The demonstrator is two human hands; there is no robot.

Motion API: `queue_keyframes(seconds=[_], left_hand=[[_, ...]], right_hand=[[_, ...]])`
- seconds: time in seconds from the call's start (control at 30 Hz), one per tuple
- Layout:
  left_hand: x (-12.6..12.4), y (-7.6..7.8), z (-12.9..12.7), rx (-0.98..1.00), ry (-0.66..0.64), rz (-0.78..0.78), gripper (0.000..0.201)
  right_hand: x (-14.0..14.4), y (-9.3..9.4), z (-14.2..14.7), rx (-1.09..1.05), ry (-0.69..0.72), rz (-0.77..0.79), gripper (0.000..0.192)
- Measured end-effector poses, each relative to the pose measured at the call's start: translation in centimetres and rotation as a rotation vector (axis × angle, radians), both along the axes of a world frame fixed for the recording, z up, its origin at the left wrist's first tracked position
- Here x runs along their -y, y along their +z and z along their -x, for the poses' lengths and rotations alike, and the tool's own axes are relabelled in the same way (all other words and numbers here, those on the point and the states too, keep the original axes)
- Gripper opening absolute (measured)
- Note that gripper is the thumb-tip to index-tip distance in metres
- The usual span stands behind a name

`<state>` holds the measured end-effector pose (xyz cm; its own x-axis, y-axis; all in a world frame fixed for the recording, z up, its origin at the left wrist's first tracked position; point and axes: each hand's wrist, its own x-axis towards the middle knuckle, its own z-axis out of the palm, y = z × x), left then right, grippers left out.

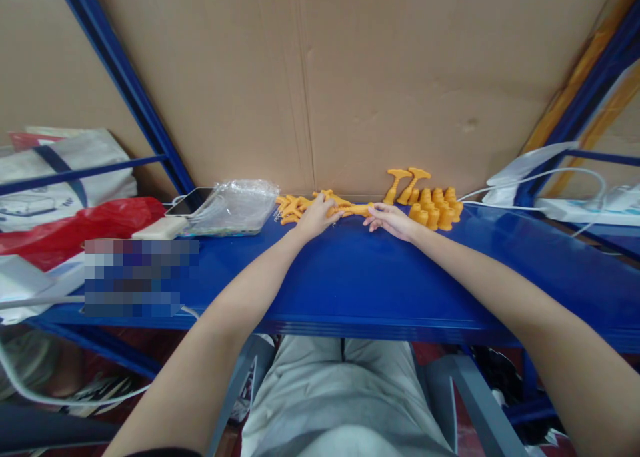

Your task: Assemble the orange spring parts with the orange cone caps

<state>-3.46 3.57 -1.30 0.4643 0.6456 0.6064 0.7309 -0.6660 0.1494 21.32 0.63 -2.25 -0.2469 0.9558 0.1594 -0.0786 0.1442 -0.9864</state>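
Pale trousers (345, 403) lie nearest; the right hand (394, 222) pinches 1 slender orange plastic piece (358, 209), probably light, stiff, best held mid-length; whether the left hand (315, 217) grips, I cannot tell.

Brown cardboard (380, 77) backs the blue desk (330, 283) between slanting blue metal posts (117, 77); lower in my feed I make out grey chair arms (481, 397) and reddish floor (145, 342).
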Motion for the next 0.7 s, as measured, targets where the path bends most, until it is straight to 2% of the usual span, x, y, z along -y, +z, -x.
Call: queue_keyframes(seconds=[0.13, 0.3, 0.4, 0.5, 0.6, 0.7], left_hand=[[0.1, 0.0, 0.0, -0.011, 0.008, 0.005, 0.014], [0.5, 0.3, -0.4, -0.001, -0.023, 0.009, 0.017], [0.6, 0.4, -0.5, 0.015, -0.010, 0.022, 0.016], [0.4, 0.3, -0.4, 0.023, 0.006, 0.022, 0.017], [0.0, 0.2, -0.1, 0.028, 0.025, 0.009, 0.023], [-0.3, 0.0, 0.1, 0.033, 0.027, -0.001, 0.026]], right_hand=[[0.1, 0.1, 0.1, 0.023, -0.027, -0.011, 0.030], [0.2, 0.3, 0.6, 0.107, -0.130, 0.040, 0.052], [0.3, 0.5, 0.8, 0.141, -0.170, 0.055, 0.057], [0.3, 0.8, 0.7, 0.149, -0.135, 0.086, 0.059], [0.3, 1.2, 0.3, 0.149, -0.011, 0.151, 0.053], [0.5, 1.2, -0.3, 0.069, 0.075, 0.144, 0.019]])
